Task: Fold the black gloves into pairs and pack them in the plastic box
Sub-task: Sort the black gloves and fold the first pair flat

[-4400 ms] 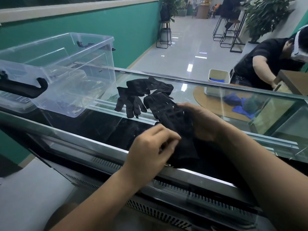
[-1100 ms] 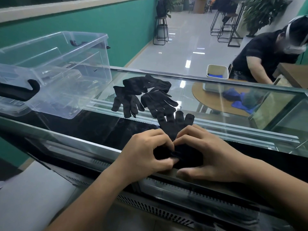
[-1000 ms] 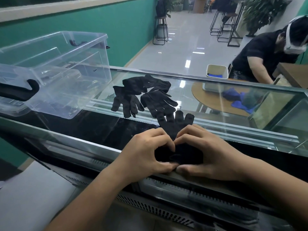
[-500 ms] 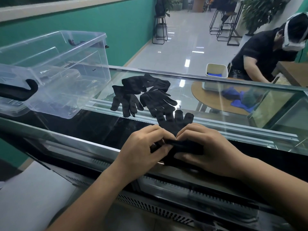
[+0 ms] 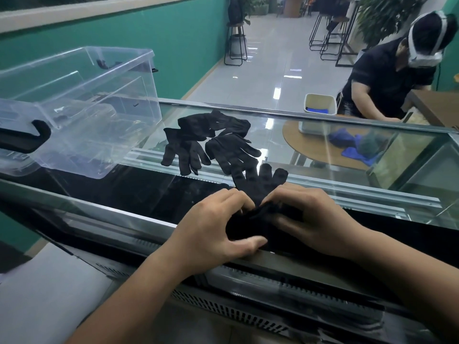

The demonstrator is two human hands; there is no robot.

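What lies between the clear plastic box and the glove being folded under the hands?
In the head view, loose black gloves lie on the glass countertop between the clear plastic box and the folded glove.

Your left hand (image 5: 211, 228) and right hand (image 5: 320, 227) pinch the cuff end of a black glove (image 5: 258, 194) on the glass counter (image 5: 323, 155). Loose gloves (image 5: 206, 142) lie beyond it, beside the clear plastic box (image 5: 82, 108).

plastic box (image 5: 99, 125) left | loose gloves (image 5: 206, 142) centre, behind hands
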